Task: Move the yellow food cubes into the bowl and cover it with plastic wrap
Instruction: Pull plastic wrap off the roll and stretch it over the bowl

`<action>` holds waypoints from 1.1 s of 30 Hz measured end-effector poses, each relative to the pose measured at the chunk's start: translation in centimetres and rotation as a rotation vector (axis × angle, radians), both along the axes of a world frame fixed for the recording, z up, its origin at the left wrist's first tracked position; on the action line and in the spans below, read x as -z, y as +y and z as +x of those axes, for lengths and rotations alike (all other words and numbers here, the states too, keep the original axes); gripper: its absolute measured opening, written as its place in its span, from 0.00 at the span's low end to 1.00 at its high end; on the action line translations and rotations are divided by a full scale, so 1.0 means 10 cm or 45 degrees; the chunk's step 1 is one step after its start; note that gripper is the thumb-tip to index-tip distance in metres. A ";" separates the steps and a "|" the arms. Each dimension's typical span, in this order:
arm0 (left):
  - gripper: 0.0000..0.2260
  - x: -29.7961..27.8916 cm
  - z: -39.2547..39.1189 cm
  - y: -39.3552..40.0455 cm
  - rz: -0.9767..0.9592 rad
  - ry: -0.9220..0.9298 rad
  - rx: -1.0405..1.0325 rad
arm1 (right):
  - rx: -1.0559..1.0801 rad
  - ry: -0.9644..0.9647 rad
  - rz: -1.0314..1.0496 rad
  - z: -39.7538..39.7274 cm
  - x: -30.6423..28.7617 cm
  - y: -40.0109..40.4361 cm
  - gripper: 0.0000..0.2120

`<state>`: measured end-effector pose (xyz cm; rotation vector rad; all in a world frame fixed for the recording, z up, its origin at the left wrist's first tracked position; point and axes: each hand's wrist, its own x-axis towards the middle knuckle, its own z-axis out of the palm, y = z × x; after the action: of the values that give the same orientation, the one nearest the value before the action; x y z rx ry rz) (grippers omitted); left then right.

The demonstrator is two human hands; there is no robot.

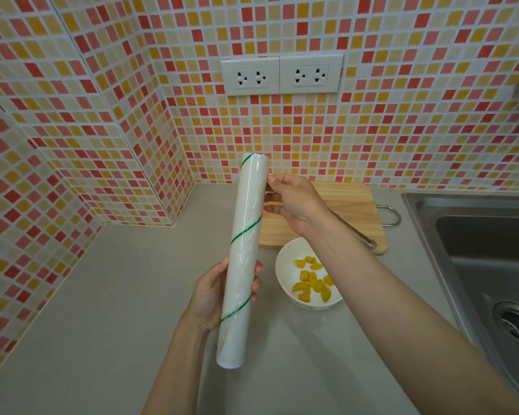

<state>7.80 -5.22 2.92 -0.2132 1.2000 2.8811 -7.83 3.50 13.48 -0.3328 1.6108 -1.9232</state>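
Note:
A white bowl (285,265) stands on the grey counter with several yellow food cubes (312,283) inside it. Above the counter, left of the bowl, I hold a long white roll of plastic wrap (246,247) with a green spiral stripe, tilted nearly upright. My left hand (213,295) grips the roll's lower part. My right hand (294,202) is at the roll's upper right side, with thumb and fingertips pinching at the film's edge there.
A wooden cutting board (354,211) lies behind the bowl, with metal tongs (363,238) resting on it. A steel sink (486,250) is at the right. Tiled walls close the back and left, with two sockets (282,74) on the back wall.

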 end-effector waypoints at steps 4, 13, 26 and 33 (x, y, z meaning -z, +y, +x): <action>0.21 0.02 0.00 -0.01 0.010 0.004 -0.018 | 0.045 -0.067 -0.072 -0.02 0.00 0.05 0.11; 0.21 0.02 0.00 0.02 0.017 0.006 -0.020 | -0.024 -0.132 -0.142 0.05 0.08 0.04 0.04; 0.20 0.00 -0.01 0.00 -0.007 0.017 -0.009 | -0.017 0.100 0.182 0.13 0.14 0.00 0.12; 0.20 -0.01 -0.03 -0.03 0.003 0.030 -0.028 | -0.052 -0.032 -0.049 0.15 0.10 0.05 0.07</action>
<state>7.47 -5.51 2.99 -0.1939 1.2050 2.9121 -6.32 4.04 12.50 -0.3529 1.5411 -1.9221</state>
